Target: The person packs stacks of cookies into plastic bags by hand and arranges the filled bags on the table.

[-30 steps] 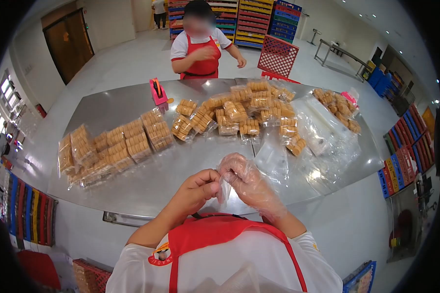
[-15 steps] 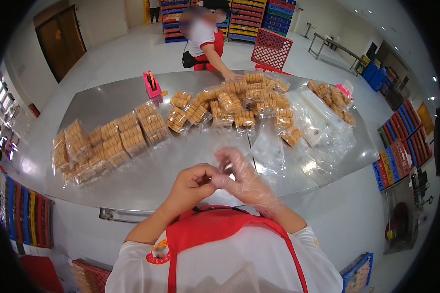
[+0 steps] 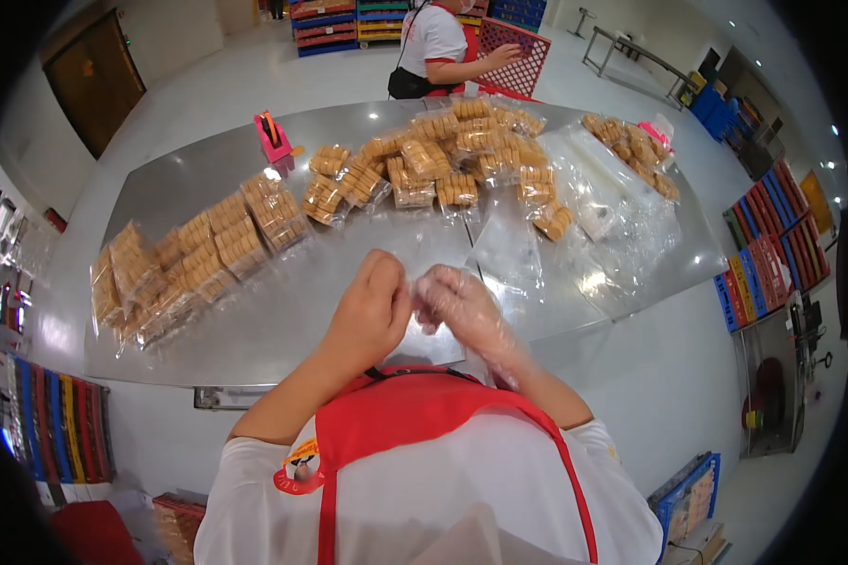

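Left grip [image 3: 377, 303] bare, right grip [image 3: 462, 306] in one glove [image 3: 495, 341], one tape dispenser [image 3: 276, 148]

Glossy plastic glove [image 3: 469, 309], smooth metal table [image 3: 297, 320], apparently matt cloth apron [image 3: 419, 414].

I'm seeing a white short-sleeved shirt [image 3: 254, 508] on the wearer. A red apron [image 3: 424, 419] is covering the front, its curved top edge running across the chest. Two narrow red straps [image 3: 328, 508] are rising from it, one per side. A round red-and-yellow badge [image 3: 300, 469] is sitting on the left; the blur is hiding its lettering. A small yellow mark [image 3: 614, 456] is showing on the right sleeve [image 3: 594, 438]. A clear, crinkled plastic glove [image 3: 499, 344] is covering the right hand [image 3: 457, 306] and wrist. The left hand [image 3: 375, 306] is going bare.
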Available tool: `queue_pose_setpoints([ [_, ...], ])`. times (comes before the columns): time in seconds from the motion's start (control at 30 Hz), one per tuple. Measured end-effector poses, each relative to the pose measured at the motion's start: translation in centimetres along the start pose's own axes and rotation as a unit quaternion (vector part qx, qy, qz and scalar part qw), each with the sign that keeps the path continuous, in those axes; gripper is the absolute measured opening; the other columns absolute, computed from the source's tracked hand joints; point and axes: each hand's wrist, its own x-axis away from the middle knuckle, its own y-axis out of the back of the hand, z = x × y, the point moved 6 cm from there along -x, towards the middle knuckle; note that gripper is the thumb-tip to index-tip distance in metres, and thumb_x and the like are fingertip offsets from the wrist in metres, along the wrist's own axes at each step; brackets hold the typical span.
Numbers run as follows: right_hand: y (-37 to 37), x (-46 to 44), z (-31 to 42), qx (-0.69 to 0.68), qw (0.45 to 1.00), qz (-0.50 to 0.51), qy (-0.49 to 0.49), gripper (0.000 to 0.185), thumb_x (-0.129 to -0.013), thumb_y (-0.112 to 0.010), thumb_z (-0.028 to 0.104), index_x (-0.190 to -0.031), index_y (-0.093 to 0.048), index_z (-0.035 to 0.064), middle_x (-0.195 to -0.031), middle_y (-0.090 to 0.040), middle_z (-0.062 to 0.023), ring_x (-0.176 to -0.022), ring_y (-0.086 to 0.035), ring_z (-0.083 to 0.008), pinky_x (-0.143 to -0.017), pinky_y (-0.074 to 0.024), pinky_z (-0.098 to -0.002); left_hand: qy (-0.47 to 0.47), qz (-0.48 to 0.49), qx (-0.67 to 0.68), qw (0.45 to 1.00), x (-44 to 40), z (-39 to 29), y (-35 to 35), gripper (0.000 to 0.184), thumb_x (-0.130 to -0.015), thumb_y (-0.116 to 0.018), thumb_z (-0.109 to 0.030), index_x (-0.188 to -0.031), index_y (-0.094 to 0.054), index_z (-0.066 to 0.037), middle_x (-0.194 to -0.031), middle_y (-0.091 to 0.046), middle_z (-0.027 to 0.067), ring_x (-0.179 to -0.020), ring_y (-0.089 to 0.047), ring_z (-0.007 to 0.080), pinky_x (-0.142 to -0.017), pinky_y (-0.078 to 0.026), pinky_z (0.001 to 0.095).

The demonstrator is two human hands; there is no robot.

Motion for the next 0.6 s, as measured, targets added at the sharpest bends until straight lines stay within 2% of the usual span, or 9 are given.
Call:
queue_pose_setpoints([
  [0.07, 0.8, -0.2, -0.9, -0.058, 0.997, -0.028, -0.043, 0.021, -0.098, -0.059, 0.021, -0.089, -0.057, 0.0021, -0.076, -0.057, -0.0045, -0.065, -0.055, -0.0114, -0.057, -0.0488, -0.0284, -0.032, 0.043, 0.021, 0.998, -0.4, -0.7, 0.0, 0.014, -0.079, -0.053, 0.009, -0.089, -0.054, 0.0, -0.101, -0.05, 0.0166, -0.082, -0.056, 0.0335, -0.073, -0.047, 0.0364],
  [0.17, 2.5, -0.4, -0.5, 0.11, 0.991, -0.069, -0.008, 0.022, -0.098, -0.059, 0.021, -0.086, -0.058, 0.002, -0.075, -0.058, -0.0079, -0.065, -0.058, -0.0179, -0.059, -0.0498, -0.0318, 0.009, 0.165, -0.091, 0.982, -0.1, 0.6, 0.1, 0.033, -0.077, -0.052, 0.011, -0.106, -0.058, 0.0, -0.119, -0.049, 0.0179, -0.098, -0.058, 0.0358, -0.082, -0.049, 0.0396],
  [0.2, 3.4, -0.3, 0.1, 0.24, 0.964, -0.107, 0.04, 0.019, -0.096, -0.059, 0.019, -0.086, -0.058, 0.0019, -0.078, -0.059, -0.0095, -0.067, -0.058, -0.0209, -0.061, -0.0508, -0.0331, 0.041, 0.175, -0.106, 0.978, -0.3, 0.9, 0.7, 0.037, -0.076, -0.052, 0.011, -0.111, -0.058, 0.0, -0.123, -0.049, 0.0181, -0.102, -0.058, 0.0362, -0.084, -0.049, 0.0407],
  [0.27, 4.4, 0.1, 1.6, 0.482, 0.848, -0.176, 0.133, 0.014, -0.093, -0.059, 0.014, -0.086, -0.059, 0.0016, -0.083, -0.059, -0.0129, -0.07, -0.06, -0.0268, -0.066, -0.0527, -0.0358, 0.106, 0.194, -0.135, 0.966, -0.9, 1.5, 1.7, 0.046, -0.075, -0.052, 0.011, -0.119, -0.057, 0.0, -0.131, -0.048, 0.0185, -0.109, -0.057, 0.037, -0.087, -0.049, 0.0429],
  [0.3, 3.5, 0.6, 3.2, 0.558, 0.761, -0.217, 0.25, 0.011, -0.089, -0.059, 0.013, -0.087, -0.061, 0.0017, -0.087, -0.06, -0.0146, -0.073, -0.061, -0.0292, -0.068, -0.053, -0.0376, 0.066, 0.185, -0.132, 0.972, -1.2, 1.4, 1.5, 0.048, -0.074, -0.052, 0.011, -0.122, -0.055, 0.001, -0.134, -0.046, 0.0186, -0.107, -0.058, 0.0374, -0.087, -0.05, 0.0435],
  [0.37, 0.3, 2.6, 5.4, 0.661, 0.525, -0.276, 0.46, 0.009, -0.083, -0.06, 0.009, -0.088, -0.063, 0.002, -0.097, -0.061, -0.0181, -0.079, -0.062, -0.0339, -0.073, -0.0536, -0.0411, -0.013, 0.166, -0.124, 0.978, -1.4, 1.3, 0.9, 0.053, -0.074, -0.051, 0.01, -0.127, -0.052, 0.003, -0.14, -0.044, 0.0189, -0.104, -0.06, 0.0382, -0.086, -0.051, 0.0446],
  [0.47, -2.7, 3.4, 3.8, 0.6, 0.575, 0.074, 0.551, 0.032, -0.076, -0.062, 0.005, -0.108, -0.062, 0.0018, -0.104, -0.061, -0.018, -0.086, -0.063, -0.0343, -0.07, -0.0528, -0.0418, 0.0, 0.267, -0.132, 0.955, -2.3, -0.3, -0.5, 0.057, -0.074, -0.052, 0.008, -0.131, -0.046, 0.006, -0.142, -0.043, 0.0197, -0.098, -0.063, 0.0404, -0.083, -0.052, 0.0459],
  [0.57, -0.9, 0.4, 1.2, 0.625, 0.731, 0.09, 0.258, 0.035, -0.079, -0.058, 0.003, -0.114, -0.06, 0.0013, -0.106, -0.063, -0.0166, -0.093, -0.064, -0.0352, -0.076, -0.0532, -0.0409, -0.056, 0.281, -0.163, 0.944, -3.1, -1.4, -1.3, 0.056, -0.076, -0.051, 0.006, -0.131, -0.045, 0.007, -0.145, -0.041, 0.0203, -0.095, -0.064, 0.0404, -0.08, -0.053, 0.0454],
  [0.6, 0.2, -2.5, -2.9, 0.742, 0.632, 0.158, 0.155, 0.041, -0.083, -0.056, 0.005, -0.123, -0.055, -0.0017, -0.119, -0.061, -0.0198, -0.111, -0.061, -0.0349, -0.085, -0.0539, -0.0353, -0.055, 0.306, -0.166, 0.936, -3.3, -2.2, -1.8, 0.055, -0.076, -0.051, 0.005, -0.131, -0.045, 0.007, -0.144, -0.041, 0.0209, -0.095, -0.064, 0.0401, -0.079, -0.053, 0.045],
])
